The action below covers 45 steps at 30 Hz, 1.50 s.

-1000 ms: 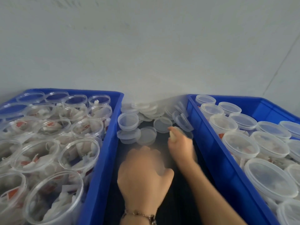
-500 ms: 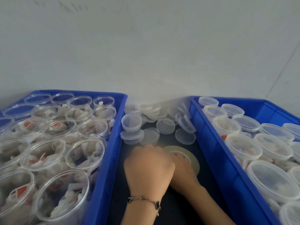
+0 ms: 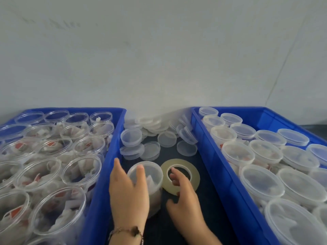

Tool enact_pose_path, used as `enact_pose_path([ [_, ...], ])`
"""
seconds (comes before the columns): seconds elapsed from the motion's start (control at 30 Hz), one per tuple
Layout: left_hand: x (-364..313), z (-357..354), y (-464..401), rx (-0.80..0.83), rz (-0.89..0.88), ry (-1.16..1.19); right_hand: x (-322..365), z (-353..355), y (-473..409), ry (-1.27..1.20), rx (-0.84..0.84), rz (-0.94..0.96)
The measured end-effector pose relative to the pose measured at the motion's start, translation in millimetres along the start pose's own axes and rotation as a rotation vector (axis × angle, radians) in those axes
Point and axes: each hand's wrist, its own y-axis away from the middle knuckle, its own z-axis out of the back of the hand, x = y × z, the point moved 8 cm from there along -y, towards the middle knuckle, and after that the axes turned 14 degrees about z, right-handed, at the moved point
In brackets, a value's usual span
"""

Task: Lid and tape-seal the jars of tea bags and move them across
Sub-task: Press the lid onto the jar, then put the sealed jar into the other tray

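Dark bench between two blue bins: lidded jar (image 3: pixel 145 175) under left hand (image 3: pixel 128 191), fingers loose on it. Right hand (image 3: pixel 184 197) relaxed over tape roll (image 3: pixel 180 175). Taping step; next probably needs the tape end found.

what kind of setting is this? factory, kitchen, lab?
Most likely a small hand-packing workstation. A left blue crate holds open jars of tea bags, a right blue crate holds lidded ones, and loose lids and a tape roll lie on the dark surface between them, against a bare wall.
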Motion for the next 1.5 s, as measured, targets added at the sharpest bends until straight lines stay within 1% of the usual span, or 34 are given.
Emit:
enact_pose_path([
  [0.03, 11.9, -3.8, 0.4, 0.071, 0.129, 0.082, 5.6, -1.6, 6.7, -0.020, -0.010, -0.001],
  [0.07, 20.8, -9.4, 1.7, 0.131, 0.209, 0.132, 11.0, -3.3, 12.3, -0.032, -0.020, -0.002],
  [0.1, 25.4, -14.1, 3.3, 0.176, 0.241, 0.154, 16.1, -6.2, 16.2, -0.039, -0.024, -0.002],
  [0.17, 27.6, -19.5, 4.5, 0.218, 0.230, 0.172, 25.7, -15.6, 19.0, -0.068, 0.002, 0.003],
  [0.33, 28.3, -16.7, 6.2, 0.175, 0.201, 0.191, 40.0, -23.1, 5.3, -0.165, 0.061, -0.009],
  [0.53, 17.6, -6.9, 27.2, 0.057, 0.139, 0.014, 51.3, -8.8, 3.0, -0.202, 0.017, -0.001],
  [0.63, -15.4, 0.5, 48.6, 0.006, 0.014, 0.006, 64.1, 19.7, 5.9, -0.217, -0.093, 0.069],
  [0.7, -50.1, 0.9, 64.9, 0.028, -0.104, 0.067, 77.6, 51.1, 0.8, -0.220, -0.194, 0.132],
  [0.77, -88.1, -6.2, 76.1, 0.102, -0.188, 0.157, 91.2, 86.6, -11.2, -0.122, -0.265, 0.187],
  [0.87, -135.0, -30.1, 78.0, 0.246, -0.207, 0.242, 102.5, 137.2, -36.0, 0.042, -0.349, 0.231],
  [0.97, -169.0, -57.4, 71.5, 0.358, -0.260, 0.195, 99.5, 175.0, -61.2, 0.150, -0.372, 0.199],
  [1.07, -196.0, -87.8, 68.4, 0.434, -0.421, 0.114, 78.2, 209.7, -74.3, 0.254, -0.457, 0.115],
  [1.13, -204.9, -115.2, 68.9, 0.499, -0.493, 0.046, 56.9, 226.7, -75.0, 0.298, -0.498, 0.053],
  [1.27, -198.2, -169.7, 76.7, 0.708, -0.488, -0.104, 12.9, 244.0, -71.3, 0.324, -0.514, -0.030],
  [1.3, -197.2, -177.6, 78.6, 0.717, -0.517, -0.140, 5.6, 246.9, -70.7, 0.332, -0.523, -0.036],
  [1.37, -195.2, -188.2, 77.2, 0.682, -0.576, -0.197, -2.2, 250.1, -72.3, 0.364, -0.530, -0.022],
  [1.43, -194.2, -195.2, 73.6, 0.622, -0.646, -0.296, -7.2, 249.3, -79.9, 0.388, -0.474, -0.001],
  [1.5, -197.4, -200.3, 69.1, 0.531, -0.738, -0.428, -14.9, 246.4, -89.9, 0.415, -0.382, -0.009],
])
